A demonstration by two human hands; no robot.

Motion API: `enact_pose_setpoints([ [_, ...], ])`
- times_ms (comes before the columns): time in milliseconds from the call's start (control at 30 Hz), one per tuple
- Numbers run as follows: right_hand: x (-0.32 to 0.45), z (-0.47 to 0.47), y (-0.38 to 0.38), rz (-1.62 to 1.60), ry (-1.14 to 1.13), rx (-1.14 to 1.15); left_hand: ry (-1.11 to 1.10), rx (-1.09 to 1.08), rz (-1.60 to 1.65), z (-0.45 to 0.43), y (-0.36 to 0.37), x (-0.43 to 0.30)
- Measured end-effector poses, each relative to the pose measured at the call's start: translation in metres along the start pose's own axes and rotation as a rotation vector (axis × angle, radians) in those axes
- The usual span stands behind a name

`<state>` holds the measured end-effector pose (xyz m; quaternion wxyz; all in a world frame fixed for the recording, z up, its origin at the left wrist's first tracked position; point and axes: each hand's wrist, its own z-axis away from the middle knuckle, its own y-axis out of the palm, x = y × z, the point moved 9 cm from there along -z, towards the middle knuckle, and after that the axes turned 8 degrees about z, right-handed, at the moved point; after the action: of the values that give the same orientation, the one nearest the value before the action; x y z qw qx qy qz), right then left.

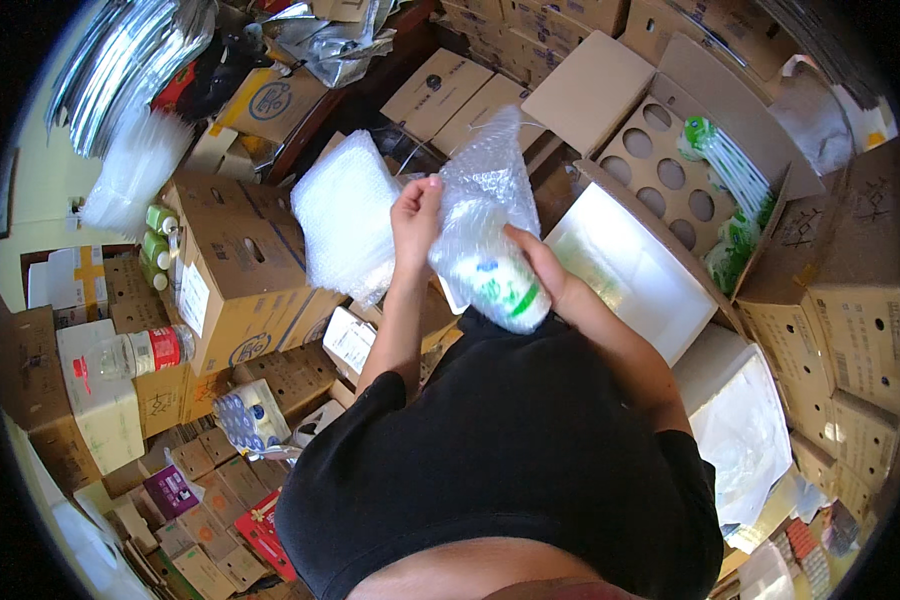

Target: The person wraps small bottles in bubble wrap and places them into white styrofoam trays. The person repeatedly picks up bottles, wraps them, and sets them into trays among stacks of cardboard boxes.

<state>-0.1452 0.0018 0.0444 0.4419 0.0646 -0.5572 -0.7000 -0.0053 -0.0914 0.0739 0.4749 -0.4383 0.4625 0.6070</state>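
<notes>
A clear bubble-wrap bag (487, 172) is held up in front of my black shirt. Inside its lower end sits a white container with green print (504, 289), seen through the plastic; its exact kind is hard to tell. My left hand (415, 217) pinches the bag's left edge with thumb and fingers. From the right side, my right hand (544, 262) grips the bag around the wrapped container. Just left of my left hand lies a stack of flat bubble-wrap bags (349, 214).
At the right, an open carton (592, 176) has a cardboard divider with round holes (671, 173) and green-and-white packages (735, 169). A white foam box (630, 270) stands beside it. Left are stacked cartons (232, 247), green-filled bottles (155, 259) and a large clear plastic bottle (124, 356).
</notes>
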Motion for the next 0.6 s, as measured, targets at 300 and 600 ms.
enact_pose_setpoints([
  [300,0.034,-0.019,-0.043,-0.031,-0.205,-0.339,0.696,0.352,-0.681,0.092,0.107,-0.075],
  [600,0.071,-0.012,0.029,-0.141,-0.466,-0.17,0.468,0.85,-0.471,0.153,0.179,-0.082],
])
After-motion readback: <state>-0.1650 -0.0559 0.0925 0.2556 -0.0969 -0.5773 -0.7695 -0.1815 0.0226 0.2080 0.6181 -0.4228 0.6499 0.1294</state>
